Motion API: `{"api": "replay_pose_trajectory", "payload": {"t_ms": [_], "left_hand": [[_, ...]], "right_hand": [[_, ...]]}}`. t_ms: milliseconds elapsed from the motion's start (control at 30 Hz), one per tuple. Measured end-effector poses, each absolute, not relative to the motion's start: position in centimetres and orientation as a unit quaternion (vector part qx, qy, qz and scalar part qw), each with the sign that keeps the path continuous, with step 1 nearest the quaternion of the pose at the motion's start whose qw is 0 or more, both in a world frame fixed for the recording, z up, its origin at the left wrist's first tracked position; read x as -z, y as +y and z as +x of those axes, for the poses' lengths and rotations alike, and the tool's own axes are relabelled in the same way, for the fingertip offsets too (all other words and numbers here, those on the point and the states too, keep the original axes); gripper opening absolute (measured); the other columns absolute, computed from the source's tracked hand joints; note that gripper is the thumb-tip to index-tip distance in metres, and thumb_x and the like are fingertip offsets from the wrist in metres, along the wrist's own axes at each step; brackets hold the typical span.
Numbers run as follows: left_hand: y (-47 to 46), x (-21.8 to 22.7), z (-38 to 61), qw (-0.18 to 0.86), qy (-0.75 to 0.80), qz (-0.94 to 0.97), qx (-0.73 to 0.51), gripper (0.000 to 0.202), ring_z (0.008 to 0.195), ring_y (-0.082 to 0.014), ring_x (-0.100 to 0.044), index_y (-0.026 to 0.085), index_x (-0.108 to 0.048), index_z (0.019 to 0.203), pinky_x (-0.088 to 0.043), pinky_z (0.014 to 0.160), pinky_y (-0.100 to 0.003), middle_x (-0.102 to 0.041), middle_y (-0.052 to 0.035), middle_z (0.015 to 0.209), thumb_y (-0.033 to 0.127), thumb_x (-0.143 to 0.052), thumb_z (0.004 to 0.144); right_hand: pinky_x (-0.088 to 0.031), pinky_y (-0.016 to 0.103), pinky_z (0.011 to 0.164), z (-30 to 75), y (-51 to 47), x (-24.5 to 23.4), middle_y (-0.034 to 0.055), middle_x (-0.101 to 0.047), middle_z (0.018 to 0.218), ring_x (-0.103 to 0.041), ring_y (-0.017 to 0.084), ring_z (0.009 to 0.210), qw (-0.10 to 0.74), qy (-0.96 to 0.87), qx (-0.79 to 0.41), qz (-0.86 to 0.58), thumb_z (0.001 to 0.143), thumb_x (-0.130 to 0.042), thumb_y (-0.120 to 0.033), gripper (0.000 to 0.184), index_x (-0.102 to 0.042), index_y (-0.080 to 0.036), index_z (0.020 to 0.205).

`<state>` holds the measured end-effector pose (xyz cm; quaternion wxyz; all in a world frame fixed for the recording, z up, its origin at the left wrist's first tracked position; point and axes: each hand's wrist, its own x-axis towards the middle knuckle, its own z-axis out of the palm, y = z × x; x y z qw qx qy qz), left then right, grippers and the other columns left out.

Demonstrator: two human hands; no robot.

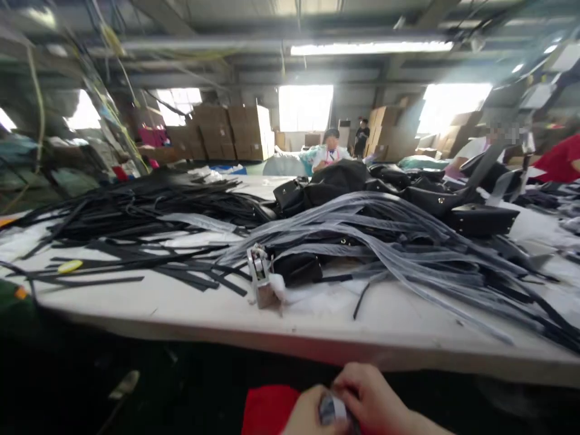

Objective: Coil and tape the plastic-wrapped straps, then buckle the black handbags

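Observation:
At the bottom edge, just in front of the table, my left hand (pixel 309 413) is closed around a small dark grey thing with a pale patch (pixel 334 409). My right hand (pixel 372 394) meets it from the right, fingers bent and pressed together at its upper side. The lower part of this thing is cut off by the frame and its kind does not show. Red cloth (pixel 267 409) lies just left of my hands. Beyond them, on the white table (pixel 190 311), stands a small metal device (pixel 261 279) with white wrapping beside it.
Long black straps (pixel 122 211) cover the table's left side. Straps in clear plastic sleeves (pixel 408 241) spread over the right. Black bags (pixel 344 178) are piled behind. A yellow oval piece (pixel 70 266) lies at left. Co-workers (pixel 333 154) are across the table; cardboard boxes (pixel 212 133) are stacked behind.

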<state>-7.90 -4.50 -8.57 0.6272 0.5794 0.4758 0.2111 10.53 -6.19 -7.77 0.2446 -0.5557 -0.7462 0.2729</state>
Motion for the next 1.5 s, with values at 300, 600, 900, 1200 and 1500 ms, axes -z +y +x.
{"api": "replay_pose_trajectory", "payload": {"t_ms": [300,600,900,1200,1500], "left_hand": [[-4.3,6.2,-8.1,0.749,0.427,0.408,-0.301,0.037,0.073,-0.0164,-0.063,0.012,-0.072,0.090,-0.049,0.071,-0.027,-0.071,-0.0055,0.083,0.019,-0.078,0.054],[-2.7,6.1,-8.7,0.765,0.414,0.347,-0.351,0.035,0.064,-0.0111,-0.060,0.011,-0.070,0.091,-0.045,0.062,-0.022,-0.069,-0.0031,0.078,0.028,-0.080,0.061],[-2.0,7.0,-12.5,0.740,0.434,0.314,-0.406,0.045,0.064,-0.0124,-0.059,0.013,-0.069,0.101,-0.043,0.059,-0.023,-0.069,-0.0051,0.081,0.029,-0.079,0.060],[-2.6,8.8,-15.7,0.713,0.447,0.294,-0.453,0.050,0.060,-0.0124,-0.057,0.013,-0.070,0.100,-0.041,0.058,-0.023,-0.068,-0.0059,0.076,0.039,-0.082,0.059],[-3.1,8.6,-15.2,0.742,0.413,0.282,-0.447,0.051,0.059,-0.0117,-0.055,0.013,-0.070,0.100,-0.040,0.055,-0.021,-0.067,-0.0063,0.076,0.037,-0.083,0.058]], "right_hand": [[-0.051,0.039,0.098,12.8,-7.4,5.0,0.0121,-0.062,0.127,-0.059,0.023,0.116,0.209,-0.895,-0.134,-0.371,0.092,-0.049,-0.020,0.045,-0.052,-0.021,0.136],[-0.049,0.043,0.099,11.2,-5.8,3.4,0.0109,-0.059,0.127,-0.055,0.022,0.117,0.284,-0.818,-0.290,-0.408,0.091,-0.046,-0.015,0.045,-0.054,-0.025,0.134],[-0.049,0.038,0.088,6.5,9.8,2.0,0.0083,-0.069,0.104,-0.063,0.022,0.098,0.380,-0.772,-0.190,-0.473,0.091,-0.049,-0.028,0.027,-0.068,-0.021,0.109],[-0.047,0.030,0.067,-3.2,21.8,4.5,0.0075,-0.071,0.070,-0.064,0.021,0.069,0.281,-0.637,-0.381,-0.608,0.078,-0.065,-0.035,0.025,-0.075,-0.013,0.073],[-0.044,0.029,0.059,-4.6,22.9,4.1,0.0061,-0.066,0.058,-0.059,0.017,0.057,0.290,-0.601,-0.414,-0.619,0.064,-0.075,-0.024,0.014,-0.071,-0.011,0.062]]}}
